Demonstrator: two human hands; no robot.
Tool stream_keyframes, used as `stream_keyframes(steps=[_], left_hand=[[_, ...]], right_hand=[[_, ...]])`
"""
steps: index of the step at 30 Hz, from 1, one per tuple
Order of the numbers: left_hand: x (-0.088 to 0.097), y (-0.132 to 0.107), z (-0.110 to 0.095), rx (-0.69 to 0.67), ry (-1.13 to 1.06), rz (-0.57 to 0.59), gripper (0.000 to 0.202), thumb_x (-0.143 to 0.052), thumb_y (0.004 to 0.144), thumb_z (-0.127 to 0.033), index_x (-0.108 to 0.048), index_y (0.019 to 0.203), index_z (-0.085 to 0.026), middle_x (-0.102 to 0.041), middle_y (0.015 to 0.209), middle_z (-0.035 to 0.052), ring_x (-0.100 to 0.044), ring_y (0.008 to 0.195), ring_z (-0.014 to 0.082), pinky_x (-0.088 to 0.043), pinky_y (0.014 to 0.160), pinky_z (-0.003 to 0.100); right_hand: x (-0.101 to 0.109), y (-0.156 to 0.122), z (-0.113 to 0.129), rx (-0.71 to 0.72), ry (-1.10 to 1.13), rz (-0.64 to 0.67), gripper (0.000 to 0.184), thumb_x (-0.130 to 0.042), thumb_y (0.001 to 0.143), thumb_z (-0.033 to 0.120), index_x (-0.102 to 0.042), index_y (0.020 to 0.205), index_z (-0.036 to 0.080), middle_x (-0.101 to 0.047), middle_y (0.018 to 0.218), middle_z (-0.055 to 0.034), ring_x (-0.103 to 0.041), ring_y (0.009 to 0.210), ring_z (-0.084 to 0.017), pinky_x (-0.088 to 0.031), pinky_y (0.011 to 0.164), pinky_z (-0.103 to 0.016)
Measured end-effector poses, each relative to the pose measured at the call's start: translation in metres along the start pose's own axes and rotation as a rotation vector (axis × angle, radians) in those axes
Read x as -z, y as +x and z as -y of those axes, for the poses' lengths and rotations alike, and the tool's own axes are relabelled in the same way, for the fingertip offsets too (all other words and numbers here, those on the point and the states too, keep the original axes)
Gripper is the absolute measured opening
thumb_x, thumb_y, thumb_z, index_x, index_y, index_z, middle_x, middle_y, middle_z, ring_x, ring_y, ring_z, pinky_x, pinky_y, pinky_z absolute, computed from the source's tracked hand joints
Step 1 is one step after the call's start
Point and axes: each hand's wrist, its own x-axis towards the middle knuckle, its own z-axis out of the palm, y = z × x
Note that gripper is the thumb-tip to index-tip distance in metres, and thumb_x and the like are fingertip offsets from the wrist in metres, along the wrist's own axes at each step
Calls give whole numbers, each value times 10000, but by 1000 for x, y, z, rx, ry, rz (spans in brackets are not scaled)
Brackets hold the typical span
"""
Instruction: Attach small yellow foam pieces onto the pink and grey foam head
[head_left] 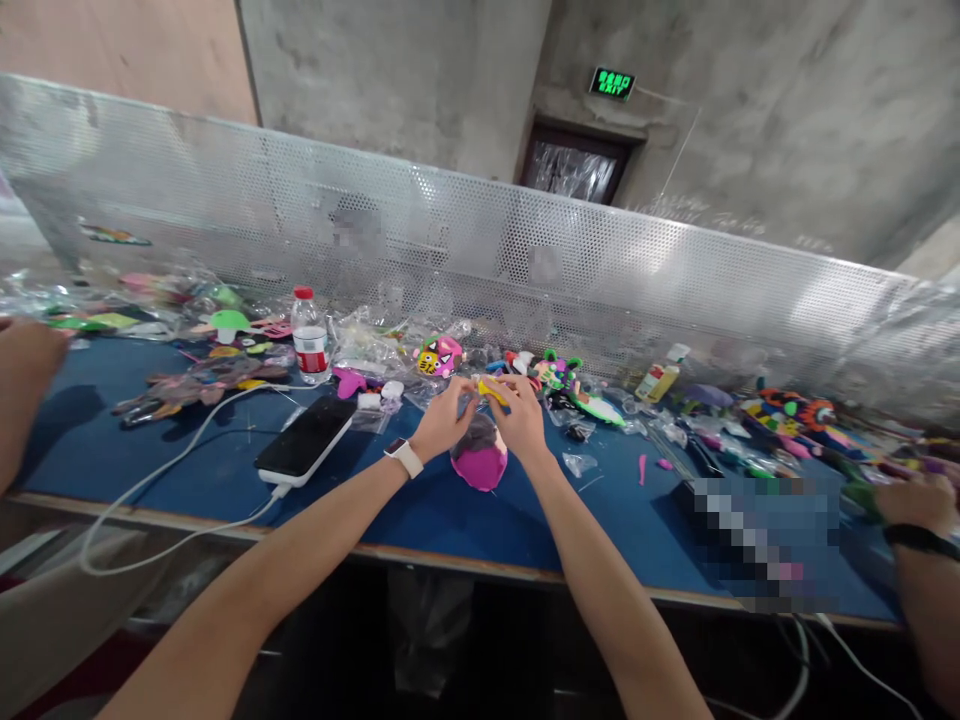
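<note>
My right hand [521,420] pinches a small yellow piece of modelling clay [492,391] between thumb and fingers. From the other side my left hand [444,420], with a pale-banded watch on its wrist, has its fingertips closed at the left edge of the same clay. Both hands are raised above the blue table, close together. Below and between them sits a rounded magenta piece [480,468] with a dark greyish upper part, partly hidden by the hands. Beyond the fingers lies a pink round figure [441,355] with a yellow cat face.
A phone on a white power bank [307,440] with a cable lies left, near a red-capped water bottle [310,338]. Clay figures and plastic wrap line the perforated metal divider [480,240]. Other people's hands show at far left [26,370] and far right [919,505].
</note>
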Motion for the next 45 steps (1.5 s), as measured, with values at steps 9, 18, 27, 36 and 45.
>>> stream_keyframes(steps=[9,18,27,36,45], left_hand=[[2,4,-1,92,-70,-110,183,-630,984,-349,-540,1093,-232,-755,1063,64,-775,1032,229,-597,883,329],[1,4,-1,170,-174,-76,200,-484,1067,-363,-510,1180,-199,-807,1022,81,-707,739,168,-527,707,286],[-5,8,15,278,-380,-158,219,-521,1045,-418,-526,1127,-215,-764,1001,74,-751,931,190,-593,850,330],[-10,10,21,322,-541,-127,253,-528,1034,-411,-564,1185,-211,-761,1062,81,-750,1057,193,-609,948,358],[-6,7,9,286,-587,29,333,-583,1015,-354,-619,1308,-200,-737,1204,98,-719,1105,219,-599,932,343]], right_hand=[[2,2,8,2,1,-29,304,-589,1026,266,-743,1286,292,-659,1171,-103,-661,1099,-256,-601,925,-427],[3,3,10,-105,30,-75,368,-529,1043,320,-682,1374,262,-643,1227,-133,-632,1127,-269,-556,1002,-464],[-7,2,-10,-432,413,-105,368,-455,1024,449,-732,1096,218,-739,1124,-96,-650,1069,-256,-539,974,-423],[-18,6,-6,-713,783,-8,480,-498,929,736,-539,944,258,-551,708,39,-543,524,-149,-428,444,-263],[-11,7,8,-799,902,90,516,-734,802,709,-572,926,236,-552,743,61,-464,471,-71,-276,394,-203]])
